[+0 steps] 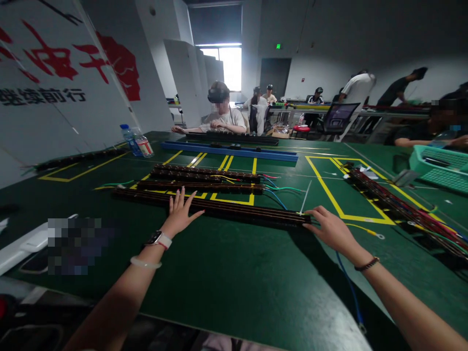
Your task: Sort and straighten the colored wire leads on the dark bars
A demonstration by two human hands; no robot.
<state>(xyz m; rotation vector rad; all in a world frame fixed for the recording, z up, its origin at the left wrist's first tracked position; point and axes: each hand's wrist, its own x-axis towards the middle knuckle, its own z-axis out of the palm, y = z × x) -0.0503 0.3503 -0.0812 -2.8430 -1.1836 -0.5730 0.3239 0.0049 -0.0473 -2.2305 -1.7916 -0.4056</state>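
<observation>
A long black wire bundle [241, 213] lies across the green table in front of me. My left hand [180, 216] rests over its left half, fingers spread and pointing away from me. At the bundle's right end, my right hand [332, 228] has thumb and fingers closed around the tip. Just beside those fingers, a white cable tie [305, 199] sticks up with its tail free. A blue wire [347, 278] and a yellow wire with a ring terminal [365, 230] come out near my right hand. Behind lie two more dark bundles [201, 186] with coloured wire ends.
Yellow tape marks [325, 187] frame areas of the table [219, 282]. Another wire bundle [395, 200] and a green basket [438, 168] are at right. A blue rail [230, 151] and bottles [136, 141] stand farther back. Across the table sits a person [223, 114].
</observation>
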